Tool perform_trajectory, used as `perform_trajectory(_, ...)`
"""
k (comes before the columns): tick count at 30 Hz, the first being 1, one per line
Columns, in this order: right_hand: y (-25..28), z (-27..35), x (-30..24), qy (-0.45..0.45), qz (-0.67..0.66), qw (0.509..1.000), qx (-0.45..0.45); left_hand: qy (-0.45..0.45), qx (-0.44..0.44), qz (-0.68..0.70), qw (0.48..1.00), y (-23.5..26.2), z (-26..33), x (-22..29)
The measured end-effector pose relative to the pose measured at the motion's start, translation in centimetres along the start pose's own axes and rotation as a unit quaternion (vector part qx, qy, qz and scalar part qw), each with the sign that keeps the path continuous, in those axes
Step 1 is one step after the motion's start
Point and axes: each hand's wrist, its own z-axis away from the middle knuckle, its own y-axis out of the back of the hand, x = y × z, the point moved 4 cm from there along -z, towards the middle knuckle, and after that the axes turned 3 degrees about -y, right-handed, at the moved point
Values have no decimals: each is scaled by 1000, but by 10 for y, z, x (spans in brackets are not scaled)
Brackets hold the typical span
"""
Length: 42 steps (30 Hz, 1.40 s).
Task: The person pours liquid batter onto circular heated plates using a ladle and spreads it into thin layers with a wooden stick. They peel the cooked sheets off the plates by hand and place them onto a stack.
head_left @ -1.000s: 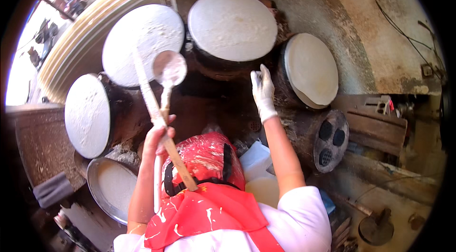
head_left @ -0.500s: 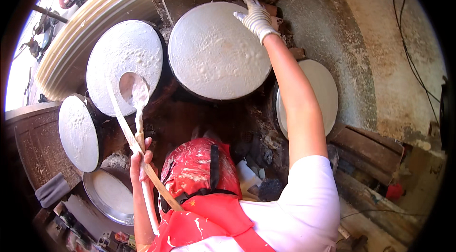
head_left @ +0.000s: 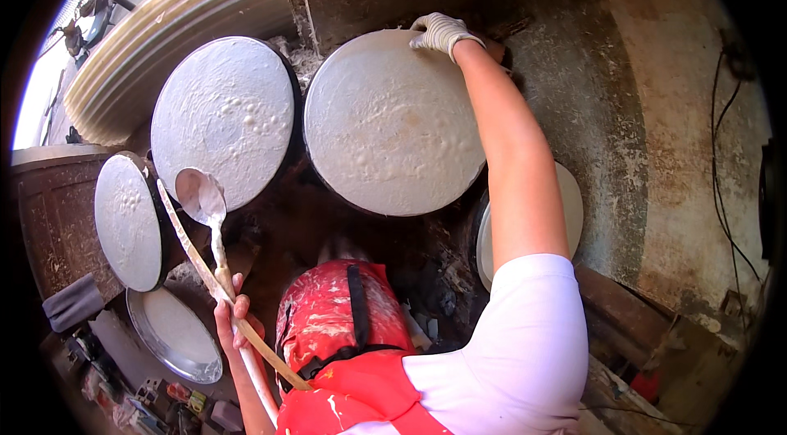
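Note:
My left hand point(head_left: 239, 316) is bare and wrapped round the handles of a ladle point(head_left: 203, 195) and a long, thin wooden stick point(head_left: 188, 242), which cross each other. Pale batter coats the ladle's bowl, held over the near edge of the left round griddle point(head_left: 225, 119). My right hand point(head_left: 440, 33), in a striped white knit glove, reaches to the far edge of the middle round griddle point(head_left: 393, 123). Its fingers are bent together at that edge; whether they pinch the pale sheet there is too small to tell. Both griddles carry a pale, bubbled layer of batter.
A smaller batter-covered griddle point(head_left: 129, 222) stands at far left, with a metal pan point(head_left: 176, 337) of pale liquid below it. Another round griddle point(head_left: 570, 205) lies partly behind my right arm. A corrugated sheet point(head_left: 188, 33) curves behind; a stained wall point(head_left: 680, 123) rises at right.
The fingers of my right hand, spread before, have bent in at the middle griddle's far edge. The ladle and stick have moved left and nearer to me. The view has shifted slightly.

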Motion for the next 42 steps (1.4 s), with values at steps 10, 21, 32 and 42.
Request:
perform_trajectory(10, 27, 37, 32, 88, -380, 915, -103, 10, 13, -25, 1000, -1, -6, -4)
perform_trajectory(21, 93, 205, 17, 181, -338, 923, -24, 74, -9, -29, 997, 1, -2, -2)
perform_trajectory(32, 102, 352, 1, 149, -304, 936, 99, 189, -72, -72, 977, 21, 21, 23)
perform_trajectory(42, 101, 533, -43, 81, -265, 930, 240, 238, -74, -141, 958, 32, 27, 95)
